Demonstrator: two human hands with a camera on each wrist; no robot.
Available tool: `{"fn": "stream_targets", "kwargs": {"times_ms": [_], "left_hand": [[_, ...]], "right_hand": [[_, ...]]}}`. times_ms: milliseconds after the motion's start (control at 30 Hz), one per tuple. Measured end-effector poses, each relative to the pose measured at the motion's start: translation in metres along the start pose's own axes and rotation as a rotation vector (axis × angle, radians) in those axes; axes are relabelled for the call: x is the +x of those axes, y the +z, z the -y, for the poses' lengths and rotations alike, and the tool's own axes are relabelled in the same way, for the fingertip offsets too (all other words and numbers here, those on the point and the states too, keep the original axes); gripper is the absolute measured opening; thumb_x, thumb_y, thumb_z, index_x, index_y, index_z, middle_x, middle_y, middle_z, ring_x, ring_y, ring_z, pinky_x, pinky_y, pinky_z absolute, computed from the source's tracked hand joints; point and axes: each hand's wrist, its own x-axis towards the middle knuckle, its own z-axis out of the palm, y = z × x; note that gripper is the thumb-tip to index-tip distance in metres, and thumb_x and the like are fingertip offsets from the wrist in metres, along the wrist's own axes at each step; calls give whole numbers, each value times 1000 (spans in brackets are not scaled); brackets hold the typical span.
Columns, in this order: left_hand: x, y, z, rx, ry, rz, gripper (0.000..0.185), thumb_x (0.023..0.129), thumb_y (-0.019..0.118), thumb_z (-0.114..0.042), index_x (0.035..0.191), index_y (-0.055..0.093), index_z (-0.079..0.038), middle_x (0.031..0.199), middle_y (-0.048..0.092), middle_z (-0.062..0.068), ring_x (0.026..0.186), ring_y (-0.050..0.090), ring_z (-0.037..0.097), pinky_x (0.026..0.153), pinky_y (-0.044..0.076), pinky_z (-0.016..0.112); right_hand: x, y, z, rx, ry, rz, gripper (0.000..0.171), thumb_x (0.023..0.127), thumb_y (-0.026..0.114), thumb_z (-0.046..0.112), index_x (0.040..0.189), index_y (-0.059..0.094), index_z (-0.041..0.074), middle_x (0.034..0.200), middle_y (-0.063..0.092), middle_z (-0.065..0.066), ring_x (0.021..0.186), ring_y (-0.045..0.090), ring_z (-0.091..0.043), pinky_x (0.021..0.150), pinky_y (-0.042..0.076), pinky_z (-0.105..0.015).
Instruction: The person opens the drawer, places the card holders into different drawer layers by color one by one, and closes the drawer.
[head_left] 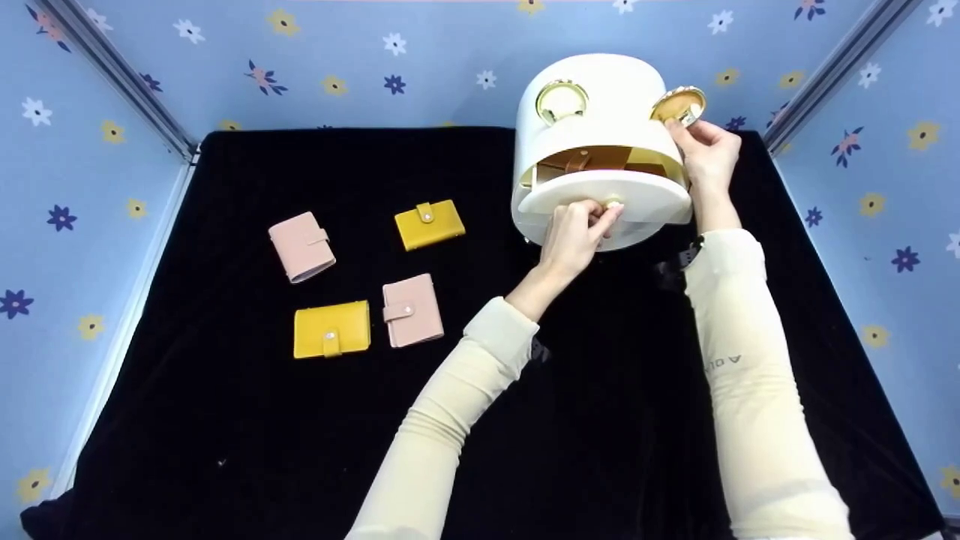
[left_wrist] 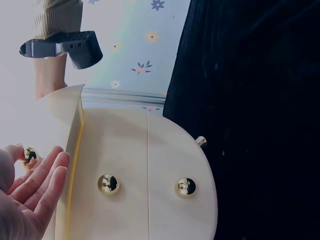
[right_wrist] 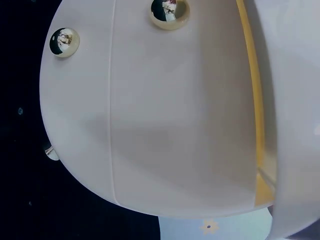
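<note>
A white rounded storage box (head_left: 622, 90) stands at the back right, its top drawer (head_left: 652, 196) pulled partway out. My left hand (head_left: 574, 236) pinches the gold knob (left_wrist: 31, 156) on that drawer front; its other fingers show extended in the left wrist view. At the box's right side, my right hand (head_left: 709, 161) grips the lower edge of a gold round handle (head_left: 679, 103). Inside the drawer lie brown card holders (head_left: 600, 159) and something yellow, partly hidden. The right wrist view shows the box front, but not my right hand.
To the left on the black cloth (head_left: 225, 420) lie two pink card holders (head_left: 300, 244) and two yellow card holders (head_left: 431, 225). A second gold round handle (head_left: 540, 103) is on the box's left. Lower drawers carry gold knobs (left_wrist: 108, 184). Flowered walls (head_left: 420, 67) enclose the table.
</note>
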Motion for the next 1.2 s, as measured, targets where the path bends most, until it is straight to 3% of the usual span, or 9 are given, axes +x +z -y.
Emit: {"fn": "stream_targets", "kwargs": {"times_ms": [333, 767, 1200], "left_hand": [[15, 1, 2, 25, -11, -6, 34, 87, 54, -33, 65, 62, -8, 57, 61, -4, 46, 52, 3, 46, 39, 14], [32, 0, 3, 104, -85, 29, 37, 88, 51, -39, 68, 63, -10, 58, 62, -5, 48, 54, 5, 47, 37, 15], [41, 1, 4, 126, -119, 42, 37, 87, 51, -41, 68, 64, -12, 58, 62, -7, 52, 55, 6, 54, 40, 16]], "right_hand": [[0, -1, 1, 11, 3, 3, 18, 65, 79, 15, 80, 72, 6, 69, 63, 0, 66, 57, -11, 66, 43, -22], [1, 0, -2, 37, -44, 17, 14, 65, 78, 12, 76, 72, 6, 66, 63, 0, 63, 56, -11, 64, 43, -21], [0, 0, 0, 35, 2, 7, 17, 64, 79, 13, 79, 72, 6, 70, 64, -1, 64, 57, -11, 63, 44, -21]]}}
